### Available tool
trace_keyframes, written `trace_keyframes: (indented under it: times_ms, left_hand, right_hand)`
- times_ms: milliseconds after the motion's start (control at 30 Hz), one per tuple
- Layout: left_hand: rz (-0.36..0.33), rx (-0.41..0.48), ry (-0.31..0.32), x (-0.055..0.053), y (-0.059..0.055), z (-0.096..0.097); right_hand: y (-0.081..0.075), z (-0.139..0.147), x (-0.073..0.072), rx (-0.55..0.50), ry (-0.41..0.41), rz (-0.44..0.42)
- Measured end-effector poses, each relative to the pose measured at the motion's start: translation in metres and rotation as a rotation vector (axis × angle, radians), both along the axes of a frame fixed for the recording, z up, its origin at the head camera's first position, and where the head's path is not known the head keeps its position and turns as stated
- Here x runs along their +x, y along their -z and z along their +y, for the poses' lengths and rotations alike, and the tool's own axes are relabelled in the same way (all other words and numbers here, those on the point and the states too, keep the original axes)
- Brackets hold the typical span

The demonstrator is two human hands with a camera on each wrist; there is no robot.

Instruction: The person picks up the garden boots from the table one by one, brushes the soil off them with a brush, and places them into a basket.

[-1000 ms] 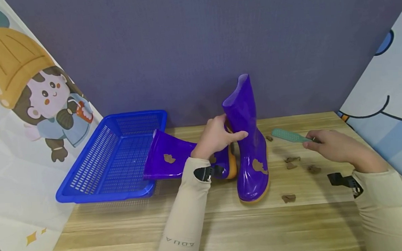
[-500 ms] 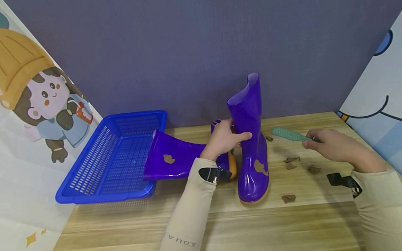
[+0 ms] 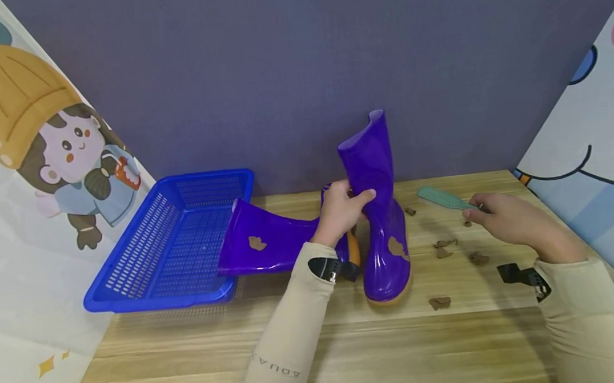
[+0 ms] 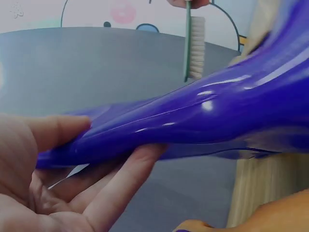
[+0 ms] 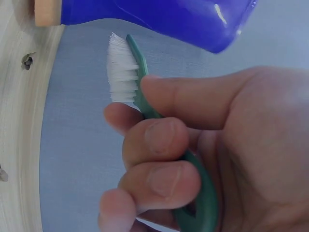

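A purple rain boot (image 3: 384, 262) stands roughly upright in the head view, its shaft leaning a little left and a brown mud patch on its foot. My left hand (image 3: 339, 212) grips the shaft, thumb on the near side and fingers behind; the left wrist view shows the shaft (image 4: 159, 121) squeezed between them. In my right hand (image 3: 509, 220) is a green scrubbing brush (image 3: 441, 198), held by its handle to the right of the boot. White bristles (image 5: 121, 70) show in the right wrist view, apart from the boot. A second purple boot (image 3: 273, 241) lies on its side, partly behind my left hand.
A blue plastic basket (image 3: 98, 298) stands at the left, the lying boot's top against its right side. Several brown mud flakes (image 3: 440, 303) are scattered over the wooden table (image 3: 376, 354) right of the boot. A grey wall panel (image 3: 302, 89) rises behind.
The held boot's shaft tipped right, then came back left, my left hand moving with it. The right hand and brush have shifted very slightly, staying beside the boot.
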State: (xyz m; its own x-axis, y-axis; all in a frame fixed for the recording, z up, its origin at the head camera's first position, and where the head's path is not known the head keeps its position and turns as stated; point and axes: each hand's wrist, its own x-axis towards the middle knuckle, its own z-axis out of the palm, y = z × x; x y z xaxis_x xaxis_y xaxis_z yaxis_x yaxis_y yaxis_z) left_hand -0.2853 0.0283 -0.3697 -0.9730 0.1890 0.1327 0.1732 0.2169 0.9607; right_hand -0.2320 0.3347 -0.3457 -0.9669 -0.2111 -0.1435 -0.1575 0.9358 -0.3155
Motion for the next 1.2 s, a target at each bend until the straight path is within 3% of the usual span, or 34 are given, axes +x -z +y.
trace_keyframes:
  times_ms: [200,333,433,533,633,867,1033,1200]
  left_hand:
    - [0.074,0.005,-0.123,0.000,0.005,0.005]
    - [0.141,-0.071,-0.225,0.001,0.008,0.008]
    - [0.168,-0.142,-0.267,0.001,0.009,0.008]
    - [0.181,-0.182,-0.258,0.000,0.009,0.006]
    - [0.180,-0.209,-0.227,-0.001,0.009,0.004]
    - [0.020,-0.129,-0.130,-0.006,0.007,-0.005]
    - [-0.071,-0.050,-0.109,-0.009,0.004,-0.015]
    - [-0.137,0.050,-0.058,-0.012,0.004,-0.020]
  right_hand:
    - [-0.001,-0.001,0.000,-0.009,0.014,-0.007]
    - [0.000,-0.005,0.000,-0.026,0.009,0.005]
    - [0.001,-0.013,0.001,-0.064,-0.037,0.029]
    - [0.003,-0.025,0.004,-0.145,-0.094,0.020]
    - [0.008,-0.039,0.006,-0.225,-0.123,-0.059]
    - [0.029,-0.064,0.011,-0.289,-0.226,-0.271]
    - [0.038,-0.065,0.016,-0.265,-0.268,-0.279]
    - [0.040,-0.061,0.016,-0.317,-0.328,-0.246]
